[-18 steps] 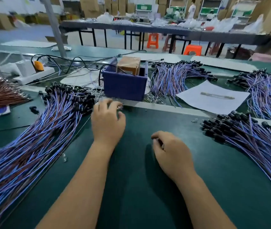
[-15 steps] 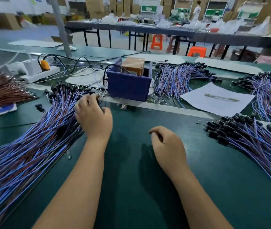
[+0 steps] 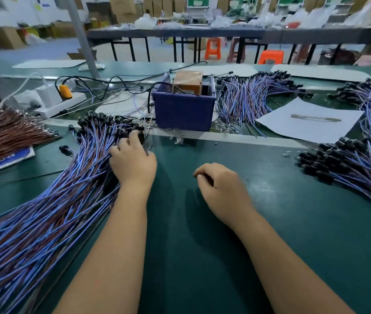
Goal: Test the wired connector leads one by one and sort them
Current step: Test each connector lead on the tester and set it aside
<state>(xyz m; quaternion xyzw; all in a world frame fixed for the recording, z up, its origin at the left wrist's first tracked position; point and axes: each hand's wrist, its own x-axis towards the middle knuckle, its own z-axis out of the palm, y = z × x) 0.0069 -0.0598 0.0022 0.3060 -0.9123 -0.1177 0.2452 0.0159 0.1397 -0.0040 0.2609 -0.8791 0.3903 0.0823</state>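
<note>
Black plugs sit under the fingertips of my left hand [image 3: 132,162], which lies on the near edge of the big pile of leads [image 3: 51,200] to my left. My fingers are bent down into the plug ends; whether they have closed on one lead yet I cannot tell, since the back of the hand hides them.

My right hand [image 3: 220,189] rests on the green mat [image 3: 202,257] just beside it, loosely curled, and I see nothing in it.

What matters is how the pile lies. Its blue and brown wires run long from the near left corner up and away toward the middle, so the plug ends all crowd at the far tip, right where my left hand is. That hand is the nearer one by far; the right would have to cross over.

Ahead of the plugs, just past a pale strip, stands the blue bin [image 3: 184,109] with a brown box [image 3: 187,81] in it. I judge the next lead should be drawn along its own length, toward me, so the rest stay put.

Further right, well apart, lies another heap of leads [image 3: 349,168].
</note>
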